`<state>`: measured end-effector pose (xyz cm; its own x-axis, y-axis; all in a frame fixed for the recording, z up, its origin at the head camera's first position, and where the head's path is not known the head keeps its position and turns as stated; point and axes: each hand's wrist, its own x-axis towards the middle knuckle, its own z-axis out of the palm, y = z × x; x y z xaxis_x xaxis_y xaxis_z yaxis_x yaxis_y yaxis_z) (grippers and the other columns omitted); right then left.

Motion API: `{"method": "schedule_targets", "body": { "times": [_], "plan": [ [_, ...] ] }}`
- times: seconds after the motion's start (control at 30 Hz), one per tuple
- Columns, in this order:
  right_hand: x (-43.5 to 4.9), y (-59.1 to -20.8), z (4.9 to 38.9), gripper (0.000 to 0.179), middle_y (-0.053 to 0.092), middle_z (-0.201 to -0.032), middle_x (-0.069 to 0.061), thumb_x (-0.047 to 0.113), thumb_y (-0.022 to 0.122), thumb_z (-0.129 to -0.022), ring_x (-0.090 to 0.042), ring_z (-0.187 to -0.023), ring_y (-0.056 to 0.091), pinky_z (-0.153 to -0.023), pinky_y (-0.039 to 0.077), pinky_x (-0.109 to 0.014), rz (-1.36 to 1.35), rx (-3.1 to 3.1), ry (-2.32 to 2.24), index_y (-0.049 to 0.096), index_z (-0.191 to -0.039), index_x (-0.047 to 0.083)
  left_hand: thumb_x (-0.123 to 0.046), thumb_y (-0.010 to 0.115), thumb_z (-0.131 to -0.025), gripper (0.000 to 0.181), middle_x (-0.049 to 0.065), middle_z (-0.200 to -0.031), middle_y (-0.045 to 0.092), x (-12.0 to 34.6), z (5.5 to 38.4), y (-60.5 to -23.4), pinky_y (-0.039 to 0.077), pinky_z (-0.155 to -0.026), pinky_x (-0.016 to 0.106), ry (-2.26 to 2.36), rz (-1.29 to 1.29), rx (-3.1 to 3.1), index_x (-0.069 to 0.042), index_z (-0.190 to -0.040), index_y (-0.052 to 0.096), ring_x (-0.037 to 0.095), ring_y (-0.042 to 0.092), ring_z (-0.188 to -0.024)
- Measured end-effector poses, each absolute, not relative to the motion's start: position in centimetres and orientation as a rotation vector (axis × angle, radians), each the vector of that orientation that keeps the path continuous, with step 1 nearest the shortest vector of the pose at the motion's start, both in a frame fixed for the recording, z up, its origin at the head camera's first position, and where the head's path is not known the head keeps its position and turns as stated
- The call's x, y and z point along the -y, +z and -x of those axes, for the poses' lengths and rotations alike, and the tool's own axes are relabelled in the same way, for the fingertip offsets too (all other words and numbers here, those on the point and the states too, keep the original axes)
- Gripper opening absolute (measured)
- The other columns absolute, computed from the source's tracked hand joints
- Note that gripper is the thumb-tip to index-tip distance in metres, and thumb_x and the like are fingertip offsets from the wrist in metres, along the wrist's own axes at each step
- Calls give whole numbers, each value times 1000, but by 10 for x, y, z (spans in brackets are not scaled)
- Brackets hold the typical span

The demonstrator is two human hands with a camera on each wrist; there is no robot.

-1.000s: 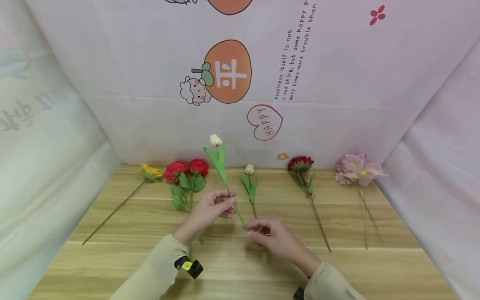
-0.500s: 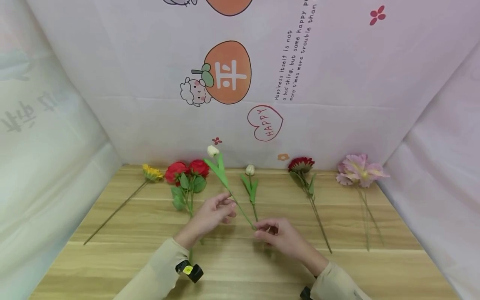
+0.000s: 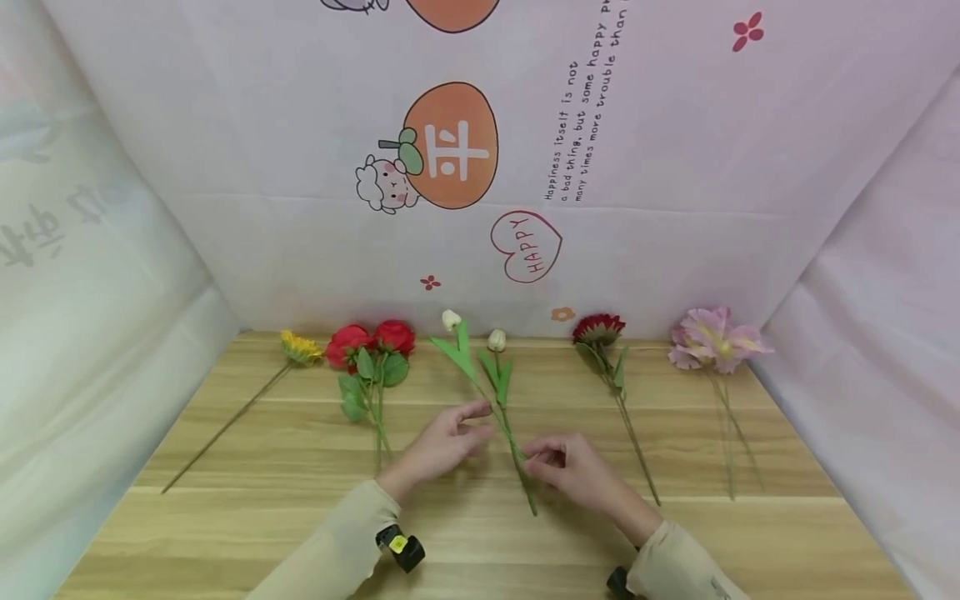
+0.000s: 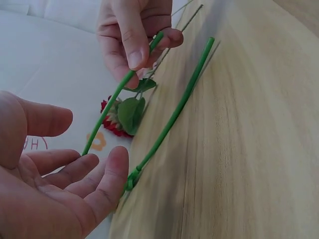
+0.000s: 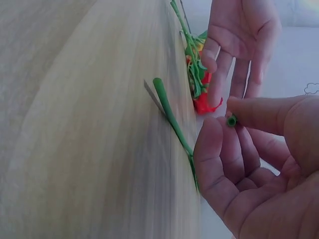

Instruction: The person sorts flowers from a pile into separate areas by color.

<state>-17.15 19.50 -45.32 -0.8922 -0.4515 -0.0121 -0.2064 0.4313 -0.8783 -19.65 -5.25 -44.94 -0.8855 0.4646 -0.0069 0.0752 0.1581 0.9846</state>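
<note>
In the head view my right hand (image 3: pixel 573 473) pinches the lower stem of a white tulip (image 3: pixel 462 360) between thumb and fingers. The tulip slants up and left, with its bloom near the back wall. My left hand (image 3: pixel 442 442) is beside the stem, thumb apart from the fingers. In the left wrist view that stem (image 4: pixel 107 112) runs down behind the left fingertips (image 4: pixel 89 162); whether they touch cannot be told. A second white tulip (image 3: pixel 497 340) lies on the table, its stem crossing beneath the held one. The right wrist view shows the held stem's cut end (image 5: pixel 231 120).
On the wooden table (image 3: pixel 465 533) lie a yellow flower (image 3: pixel 302 348) and red roses (image 3: pixel 371 346) to the left. A dark red flower (image 3: pixel 598 330) and a pink-purple flower (image 3: pixel 716 340) lie to the right. Printed cloth (image 3: pixel 300 250) stands behind and at both sides.
The held tulip has come down and moved right, beside the lying one. My left hand has let go of its stem and shifted right; my right hand has moved right with it.
</note>
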Motion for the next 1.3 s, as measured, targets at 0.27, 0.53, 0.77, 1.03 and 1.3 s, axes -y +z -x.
{"method": "schedule_targets", "body": {
  "times": [0.27, 0.53, 0.77, 1.03, 1.3],
  "plan": [
    [-197, -460, 177, 25, 72, -88, -10, 9, 71, -95, -25, -69, 65, -56, 59, -32, 445, -2476, -1459, 68, -113, -9, -24, 61, -104, 61, 20, -156, 40, 46, 199, -457, 57, -92, 46, 1722, -454, -2141, 2, -154, 37, 35, 59, -123],
    [-196, -468, 174, 23, 70, -82, -6, 7, 71, -94, -19, -62, 63, -51, 57, -29, 393, -2482, -1462, 67, -110, -9, -21, 58, -105, 56, 19, -153, 44, 34, 214, -471, 52, -101, 43, 1669, -439, -2272, -2, -154, 39, 32, 58, -126],
    [-188, -475, 175, 33, 64, -74, -5, 2, 69, -95, -18, -58, 62, -48, 58, -31, 443, -2434, -1445, 61, -124, -9, -12, 55, -104, 54, 23, -149, 48, 29, 219, -475, 50, -103, 46, 1682, -407, -2265, 5, -152, 37, 35, 53, -130],
    [-192, -471, 177, 34, 65, -77, -4, 9, 70, -96, -18, -57, 60, -46, 54, -28, 427, -2436, -1411, 62, -124, -8, -9, 56, -103, 54, 26, -150, 46, 23, 224, -475, 50, -103, 44, 1740, -390, -2217, 6, -151, 38, 38, 53, -131],
    [-194, -467, 176, 29, 67, -82, -3, 11, 72, -95, -18, -57, 61, -45, 54, -29, 506, -2457, -1293, 66, -117, -7, -9, 54, -104, 47, 24, -149, 47, 21, 224, -477, 52, -101, 41, 1729, -411, -2181, 6, -148, 43, 35, 56, -128]
  ]
}}
